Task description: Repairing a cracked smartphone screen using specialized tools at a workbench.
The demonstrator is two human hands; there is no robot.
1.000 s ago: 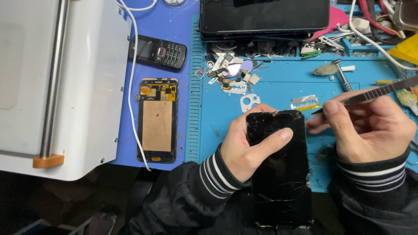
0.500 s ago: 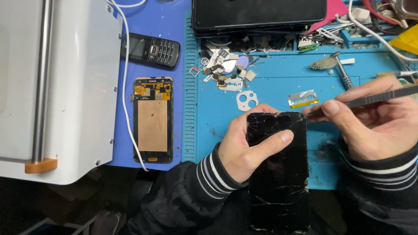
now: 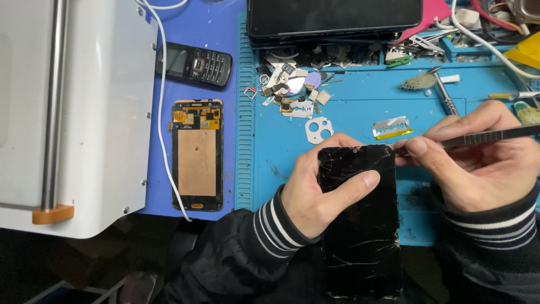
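1. A white machine housing (image 3: 84, 112) fills the bench's left side, beside a blue work mat (image 3: 349, 121)
2. A cracked black phone (image 3: 360, 219) stands lengthwise at the mat's near edge, clasped in the left hand (image 3: 320, 191), thumb laid across its glass
3. The right hand (image 3: 478, 163) pinches a thin dark metal tool (image 3: 484, 136), tip touching the phone's upper right corner
4. A stripped display panel (image 3: 197, 155) and a keypad phone (image 3: 194, 63) lie well apart to the left
5. A razor blade (image 3: 392, 127) lies just beyond the phone
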